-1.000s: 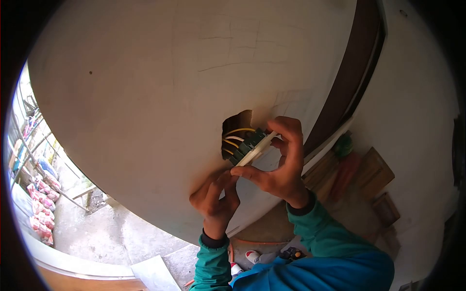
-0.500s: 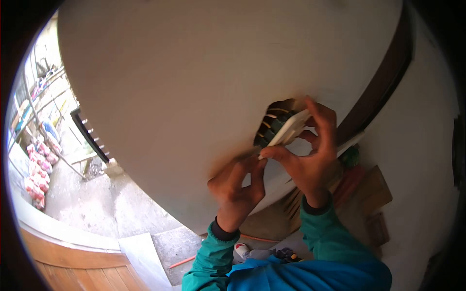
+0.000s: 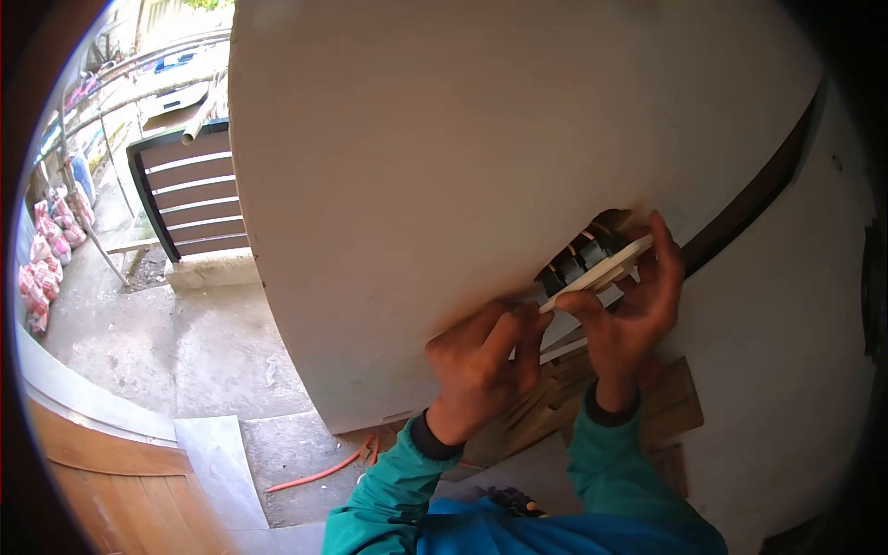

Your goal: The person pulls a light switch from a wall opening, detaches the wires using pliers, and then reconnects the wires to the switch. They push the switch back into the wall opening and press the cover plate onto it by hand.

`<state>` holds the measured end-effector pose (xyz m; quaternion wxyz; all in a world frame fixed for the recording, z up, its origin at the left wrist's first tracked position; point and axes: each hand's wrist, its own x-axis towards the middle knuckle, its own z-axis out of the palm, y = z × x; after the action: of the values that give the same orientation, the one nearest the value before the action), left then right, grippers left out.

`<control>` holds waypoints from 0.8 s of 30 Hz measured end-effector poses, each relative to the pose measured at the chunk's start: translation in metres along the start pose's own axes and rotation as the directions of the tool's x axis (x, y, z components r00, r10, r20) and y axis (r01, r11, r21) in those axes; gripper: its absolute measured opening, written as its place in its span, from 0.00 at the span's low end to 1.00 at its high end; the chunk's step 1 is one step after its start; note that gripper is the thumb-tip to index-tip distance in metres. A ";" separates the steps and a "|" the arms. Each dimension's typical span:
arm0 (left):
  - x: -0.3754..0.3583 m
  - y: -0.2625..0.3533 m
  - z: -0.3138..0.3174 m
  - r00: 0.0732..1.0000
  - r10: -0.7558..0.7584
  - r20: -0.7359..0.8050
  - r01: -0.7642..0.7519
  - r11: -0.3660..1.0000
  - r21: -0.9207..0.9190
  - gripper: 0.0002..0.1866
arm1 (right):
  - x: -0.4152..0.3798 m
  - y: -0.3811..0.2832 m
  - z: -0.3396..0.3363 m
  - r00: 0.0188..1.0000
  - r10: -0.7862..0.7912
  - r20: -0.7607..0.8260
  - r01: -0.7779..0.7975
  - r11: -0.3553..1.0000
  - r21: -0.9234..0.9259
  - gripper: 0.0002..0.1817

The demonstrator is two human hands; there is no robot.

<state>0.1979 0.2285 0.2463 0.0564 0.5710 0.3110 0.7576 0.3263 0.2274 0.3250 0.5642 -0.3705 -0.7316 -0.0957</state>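
Note:
A white wall switch plate (image 3: 606, 273) with dark modules (image 3: 585, 257) on its back is held tilted, close against the pale wall (image 3: 416, 166). Thin wires run behind the modules at a dark opening (image 3: 610, 220) in the wall. My right hand (image 3: 634, 324) grips the plate between the thumb at its lower edge and fingers at the upper right end. At the plate's lower left end, the fingers of my left hand (image 3: 486, 361) are pinched together on its corner, the hand resting near the wall surface.
Wooden boards (image 3: 671, 402) lean low on the right, below my hands. An orange hose (image 3: 319, 478) lies on the floor past the wall's edge. At left are a slatted gate (image 3: 199, 194), filled bags (image 3: 39, 282) and a wooden door (image 3: 120, 472).
My view has swung, so the hands and plate appear farther right and lower, and more of the gate shows. The plate is tilted flatter, with both hands still at it.

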 end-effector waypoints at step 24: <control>0.002 -0.031 -0.038 0.976 0.120 0.181 -0.155 0.968 0.197 0.09 | -0.019 -0.003 0.037 0.986 -0.093 -0.135 0.104 0.992 0.072 0.48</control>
<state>0.1546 0.2389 0.2254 -0.0310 0.6559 0.3428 0.6718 0.2983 0.2375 0.2964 0.6198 -0.3043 -0.7135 -0.1189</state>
